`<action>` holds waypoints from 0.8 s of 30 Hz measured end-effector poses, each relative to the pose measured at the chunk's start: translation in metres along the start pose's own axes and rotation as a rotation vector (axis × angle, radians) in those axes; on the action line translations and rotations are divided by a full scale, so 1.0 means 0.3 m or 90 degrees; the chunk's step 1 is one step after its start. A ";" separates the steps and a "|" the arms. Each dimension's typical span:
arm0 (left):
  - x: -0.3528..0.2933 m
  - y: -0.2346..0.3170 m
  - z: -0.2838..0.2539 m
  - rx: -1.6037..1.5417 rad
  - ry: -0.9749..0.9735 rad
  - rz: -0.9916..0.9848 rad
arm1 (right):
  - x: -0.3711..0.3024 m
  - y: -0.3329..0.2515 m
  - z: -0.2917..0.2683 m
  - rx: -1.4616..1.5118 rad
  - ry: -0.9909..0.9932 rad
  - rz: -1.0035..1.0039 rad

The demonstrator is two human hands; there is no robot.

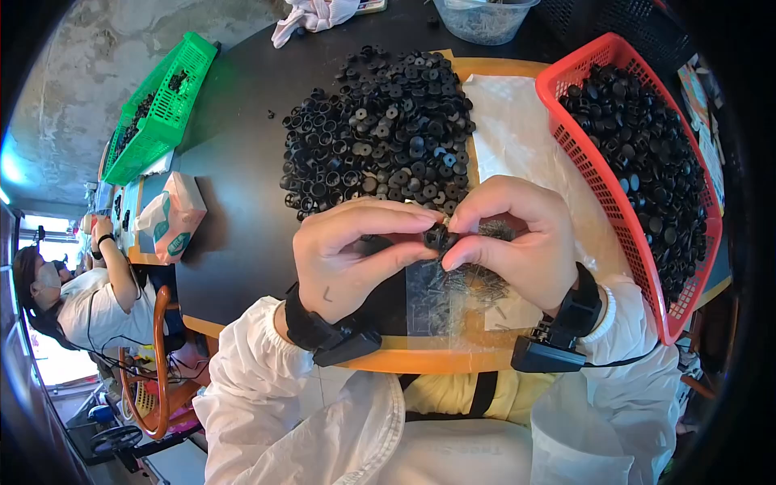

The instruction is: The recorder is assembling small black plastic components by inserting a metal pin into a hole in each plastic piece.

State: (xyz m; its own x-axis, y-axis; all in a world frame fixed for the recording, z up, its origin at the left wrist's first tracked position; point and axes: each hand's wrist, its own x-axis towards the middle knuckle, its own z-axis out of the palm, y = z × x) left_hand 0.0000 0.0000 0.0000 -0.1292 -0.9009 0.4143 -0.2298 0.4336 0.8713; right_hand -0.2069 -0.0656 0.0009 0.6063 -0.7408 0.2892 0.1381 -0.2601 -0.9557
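Note:
My left hand (343, 250) pinches a small black ring-like plastic part (437, 236) between thumb and fingertips. From the other side, the thumb and forefinger of my right hand (525, 242) close on the same part. Just beyond the hands spreads a heap of black plastic pieces (388, 121), cup-like rings at the left and flat discs with a centre hole at the right. Thin metal pins (473, 287) lie in a loose pile under and between my hands, close to the table's near edge. Fingers partly cover the held part, so its detail is unclear.
A red basket (598, 182) of black caps stands at the right, a green basket (153, 121) at the far left. Nearby are a tissue pack (176, 217) and a clear tub (485, 20). A masked co-worker (89, 295) sits at the left, beside a wooden chair (158, 388).

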 end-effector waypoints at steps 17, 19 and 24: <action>0.010 0.012 0.004 0.095 0.028 0.118 | -0.011 -0.002 0.006 0.021 0.008 -0.058; 0.009 0.004 -0.002 0.108 0.024 0.140 | -0.009 -0.006 0.014 0.071 0.011 -0.012; 0.023 0.004 -0.014 0.204 0.031 0.240 | 0.016 0.000 0.015 0.080 -0.035 0.038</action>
State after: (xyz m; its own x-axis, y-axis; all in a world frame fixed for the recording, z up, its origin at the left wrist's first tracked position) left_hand 0.0030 -0.0058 0.0050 -0.2175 -0.6767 0.7034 -0.4617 0.7063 0.5367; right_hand -0.2005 -0.0665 0.0022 0.6575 -0.7170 0.2314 0.1955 -0.1342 -0.9715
